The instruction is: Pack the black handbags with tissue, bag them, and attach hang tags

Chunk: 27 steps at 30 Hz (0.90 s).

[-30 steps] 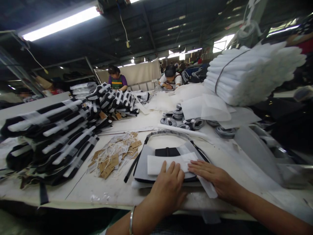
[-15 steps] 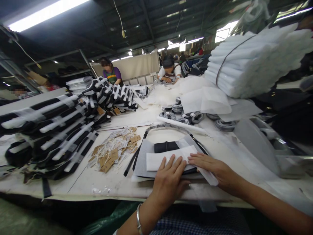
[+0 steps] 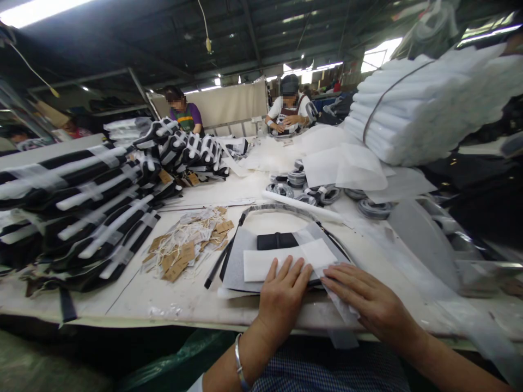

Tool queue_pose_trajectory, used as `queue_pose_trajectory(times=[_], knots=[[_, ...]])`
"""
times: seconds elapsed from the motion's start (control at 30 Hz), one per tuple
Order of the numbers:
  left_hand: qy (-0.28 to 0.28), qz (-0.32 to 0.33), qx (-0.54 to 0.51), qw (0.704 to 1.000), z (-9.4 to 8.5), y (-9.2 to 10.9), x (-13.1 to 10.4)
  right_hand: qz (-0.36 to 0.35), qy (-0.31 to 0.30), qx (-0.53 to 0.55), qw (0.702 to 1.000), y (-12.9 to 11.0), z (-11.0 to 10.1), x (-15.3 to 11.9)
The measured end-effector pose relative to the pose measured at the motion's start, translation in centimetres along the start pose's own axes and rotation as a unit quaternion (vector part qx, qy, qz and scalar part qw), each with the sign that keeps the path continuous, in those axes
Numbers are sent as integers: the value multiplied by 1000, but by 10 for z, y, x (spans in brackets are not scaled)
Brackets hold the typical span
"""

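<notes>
Strip [image 3: 258,264] runs crosswise, right end angled away, under open left hand [image 3: 283,296]; open right hand [image 3: 371,298] touches film [image 3: 341,306].

Foam strip [image 3: 261,267]: plain white. Bag panel [image 3: 239,250]: light grey, edged in black. Flap tab [image 3: 277,241]: solid black. Handle [image 3: 278,208]: grey and black beneath clear wrap. Hang tags [image 3: 180,262]: kraft brown, with white strings. Stacked bags [image 3: 49,209]: black, crossed by white padded strips. Foam roll bundle [image 3: 400,111]: white with a faint bluish cast; its tie [image 3: 375,104] dark. Coiled straps [image 3: 375,209]: grey and black. Tabletop [image 3: 134,305]: off-white, with greyish marks. Bangle [image 3: 238,359]: silver. Garment [image 3: 327,373]: small blue-and-white check. Plastic sheeting [image 3: 183,356]: dark green. Co-worker's sleeve [image 3: 195,114]: purple. Partition [image 3: 239,103]: beige.
</notes>
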<state>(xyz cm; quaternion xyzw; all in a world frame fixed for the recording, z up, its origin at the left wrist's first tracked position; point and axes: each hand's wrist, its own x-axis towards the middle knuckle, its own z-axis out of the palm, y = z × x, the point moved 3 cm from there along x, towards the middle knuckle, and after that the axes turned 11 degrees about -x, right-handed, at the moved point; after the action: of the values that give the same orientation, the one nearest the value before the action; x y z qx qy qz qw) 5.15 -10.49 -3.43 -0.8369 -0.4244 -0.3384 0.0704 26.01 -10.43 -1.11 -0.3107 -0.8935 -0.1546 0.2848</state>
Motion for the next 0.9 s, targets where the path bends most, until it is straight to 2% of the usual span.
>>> queue_pose_trajectory(times=[0.13,0.23,0.33,0.43,0.47,0.53,0.63,0.7,0.77,0.9], knots=[[-21,-19,0,1000,-1,3,3,-1,16,-9,1000,-10,1,-7],[-35,-26,9,999,-2,6,4,-20,-6,15,1000,-19,-3,-4],[-18,-15,17,1000,-3,8,4,-51,-64,65,995,-19,-17,15],[7,2,34,999,-2,8,3,-14,-52,82,995,0,-23,55],[13,7,40,999,-1,8,3,17,-47,73,996,11,-19,70],[27,13,48,998,1,8,2,60,-95,57,992,31,5,98],[49,14,49,998,4,7,1,22,-233,21,972,51,52,122],[59,12,45,997,6,6,1,2,-282,-2,960,57,73,124],[65,11,41,997,8,6,1,0,-292,-15,956,59,82,121],[71,11,37,997,8,5,2,20,-294,-50,954,58,81,118]])
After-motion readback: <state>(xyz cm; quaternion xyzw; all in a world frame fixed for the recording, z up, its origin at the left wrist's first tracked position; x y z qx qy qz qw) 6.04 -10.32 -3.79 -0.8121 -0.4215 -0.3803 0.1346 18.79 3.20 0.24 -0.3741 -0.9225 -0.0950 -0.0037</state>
